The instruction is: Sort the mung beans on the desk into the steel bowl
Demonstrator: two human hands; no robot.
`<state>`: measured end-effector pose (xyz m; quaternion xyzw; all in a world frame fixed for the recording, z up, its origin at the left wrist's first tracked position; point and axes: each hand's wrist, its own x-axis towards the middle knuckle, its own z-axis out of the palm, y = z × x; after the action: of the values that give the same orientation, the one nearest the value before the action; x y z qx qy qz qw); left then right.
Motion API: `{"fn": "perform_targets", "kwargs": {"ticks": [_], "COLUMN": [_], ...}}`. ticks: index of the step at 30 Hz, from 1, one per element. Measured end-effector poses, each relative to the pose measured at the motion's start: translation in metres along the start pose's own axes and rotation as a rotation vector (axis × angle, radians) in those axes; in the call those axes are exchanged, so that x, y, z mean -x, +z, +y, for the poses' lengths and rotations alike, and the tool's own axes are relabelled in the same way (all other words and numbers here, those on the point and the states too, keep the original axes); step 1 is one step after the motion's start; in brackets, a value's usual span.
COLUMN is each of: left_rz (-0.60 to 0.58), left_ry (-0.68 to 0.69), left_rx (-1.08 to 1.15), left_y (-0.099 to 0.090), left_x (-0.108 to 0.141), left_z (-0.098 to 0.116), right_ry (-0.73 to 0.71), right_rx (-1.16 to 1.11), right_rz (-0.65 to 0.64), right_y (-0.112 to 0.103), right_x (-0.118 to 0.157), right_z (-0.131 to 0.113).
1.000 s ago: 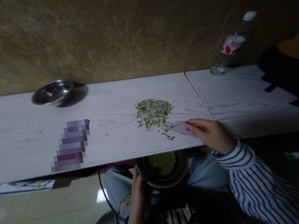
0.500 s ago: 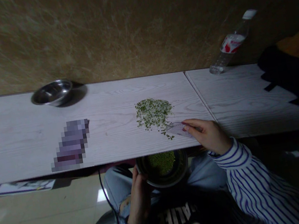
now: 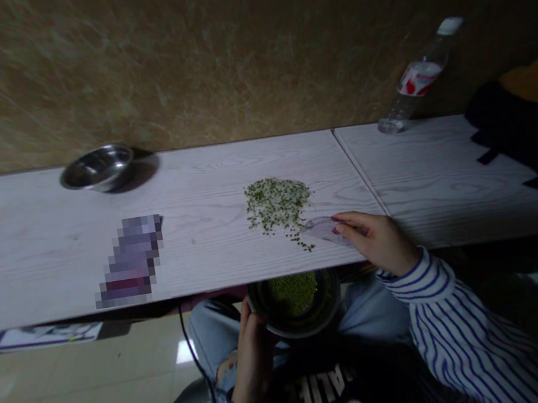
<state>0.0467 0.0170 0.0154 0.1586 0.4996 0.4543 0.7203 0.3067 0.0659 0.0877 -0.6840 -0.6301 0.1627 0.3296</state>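
Note:
Between the thumb and fingers of my right hand (image 3: 376, 239) is a clear protractor (image 3: 326, 230), held low at the table top. Its left end lies beside a few stray green beans at the lower edge of a pile of green beans mixed with white grains (image 3: 276, 202). Under the table's front edge, my left hand (image 3: 254, 345) grips the left rim of a metal bowl (image 3: 333, 310) over my lap. Inside the bowl lie many green beans (image 3: 295, 294). The table hides the bowl's far rim.
A second metal bowl (image 3: 99, 171) stands at the back left of the table (image 3: 215, 250). Nearer the front lies a pixelated flat object (image 3: 131, 259). At the back right stands a plastic bottle (image 3: 415, 80), with a dark and orange cloth item (image 3: 531, 128) further right.
My right hand and the protractor have shifted very slightly right in the picture, as has the whole view. The bean pile looks the same, and my left hand keeps its grip on the bowl.

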Motion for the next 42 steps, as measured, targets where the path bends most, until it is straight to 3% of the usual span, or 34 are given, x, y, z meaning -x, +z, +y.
{"fn": "perform_targets", "kwargs": {"ticks": [13, 31, 42], "left_rz": [-0.027, -0.006, -0.029], "left_ry": [0.016, 0.012, 0.028], "left_rx": [-0.013, -0.029, -0.013], "left_y": [-0.008, -0.008, -0.011], "left_x": [-0.003, -0.002, -0.001], "left_z": [-0.001, 0.000, 0.000], "right_ry": [-0.064, -0.005, -0.097], "right_rx": [0.039, -0.024, 0.058], "right_rz": [-0.035, 0.042, 0.003], "right_y": [0.003, 0.004, 0.011], "right_x": [-0.005, -0.013, -0.018], "right_z": [-0.019, 0.004, -0.024]}}
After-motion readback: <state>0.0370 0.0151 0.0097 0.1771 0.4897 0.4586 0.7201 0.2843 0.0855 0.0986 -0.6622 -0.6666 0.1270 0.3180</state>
